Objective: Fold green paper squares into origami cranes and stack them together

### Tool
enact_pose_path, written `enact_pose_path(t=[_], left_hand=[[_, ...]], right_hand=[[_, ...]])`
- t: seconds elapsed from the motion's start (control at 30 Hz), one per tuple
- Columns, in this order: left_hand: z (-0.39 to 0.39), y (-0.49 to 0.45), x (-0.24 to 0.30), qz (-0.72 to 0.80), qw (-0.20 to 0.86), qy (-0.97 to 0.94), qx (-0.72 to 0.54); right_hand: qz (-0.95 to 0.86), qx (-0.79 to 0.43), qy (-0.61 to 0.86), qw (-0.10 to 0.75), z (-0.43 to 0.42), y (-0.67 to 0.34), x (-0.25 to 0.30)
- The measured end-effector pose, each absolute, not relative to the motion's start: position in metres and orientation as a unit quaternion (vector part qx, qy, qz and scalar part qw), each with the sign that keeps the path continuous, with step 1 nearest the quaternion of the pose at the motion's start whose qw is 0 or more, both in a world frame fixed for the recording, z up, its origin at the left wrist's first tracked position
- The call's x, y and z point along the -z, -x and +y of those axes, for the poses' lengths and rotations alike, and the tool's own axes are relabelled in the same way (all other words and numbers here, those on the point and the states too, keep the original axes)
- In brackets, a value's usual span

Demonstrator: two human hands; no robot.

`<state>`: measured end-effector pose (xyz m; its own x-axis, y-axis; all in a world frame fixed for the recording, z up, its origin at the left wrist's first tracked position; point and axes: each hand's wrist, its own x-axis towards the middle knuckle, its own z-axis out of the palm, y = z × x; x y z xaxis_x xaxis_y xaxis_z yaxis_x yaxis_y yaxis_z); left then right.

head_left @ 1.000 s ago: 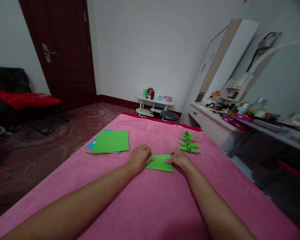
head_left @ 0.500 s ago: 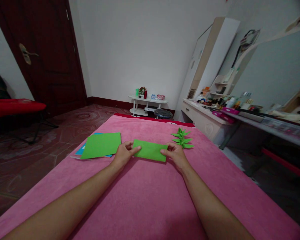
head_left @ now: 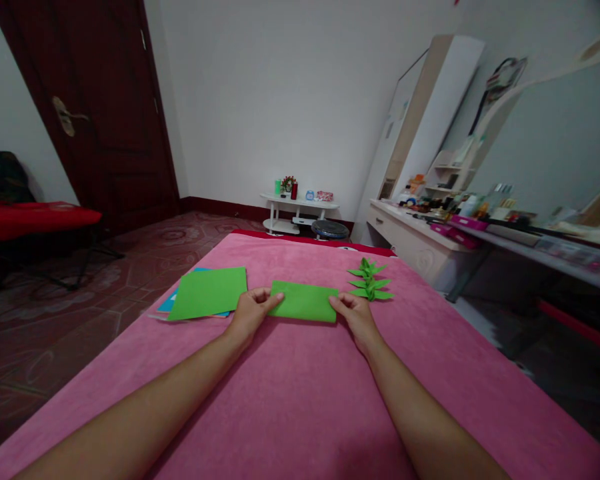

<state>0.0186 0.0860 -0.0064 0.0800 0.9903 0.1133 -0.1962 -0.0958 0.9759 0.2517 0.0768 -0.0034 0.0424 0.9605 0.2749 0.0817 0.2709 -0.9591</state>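
A folded sheet of green paper (head_left: 304, 303), wide and rectangular, is held up between my two hands over the pink bedspread (head_left: 280, 393). My left hand (head_left: 254, 308) pinches its left end, thumb on the near face and fingers behind. At the right end, my right hand (head_left: 353, 312) grips it the same way. Folded green paper figures (head_left: 370, 288) with pointed tips stand just beyond my right hand. To the left of my left hand lies a stack of coloured paper with a green sheet (head_left: 210, 292) on top and blue showing beneath.
A low white table (head_left: 300, 200) with cups and a small plant stands by the far wall. Along the right runs a cluttered dresser (head_left: 425, 230) with a mirror. A red-covered chair (head_left: 40, 219) is at left, near the dark door (head_left: 95, 120).
The view has shifted slightly, moving everything a little rightward. The folded paper now sits more level, and my right hand's grip is nearer its upper right edge.
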Motion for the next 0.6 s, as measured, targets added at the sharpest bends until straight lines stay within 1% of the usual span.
enact_pose_path(t=[0.4, 0.6], left_hand=[[0.0864, -0.0181, 0.0067, 0.406, 0.536, -0.493, -0.552], [0.0879, -0.0177, 0.0079, 0.414, 0.517, -0.498, -0.559]], right_hand=[[-0.559, -0.399, 0.464, 0.56, 0.0768, -0.2514, 0.0053], [-0.556, -0.408, 0.461, 0.558, 0.0767, -0.2505, 0.008]])
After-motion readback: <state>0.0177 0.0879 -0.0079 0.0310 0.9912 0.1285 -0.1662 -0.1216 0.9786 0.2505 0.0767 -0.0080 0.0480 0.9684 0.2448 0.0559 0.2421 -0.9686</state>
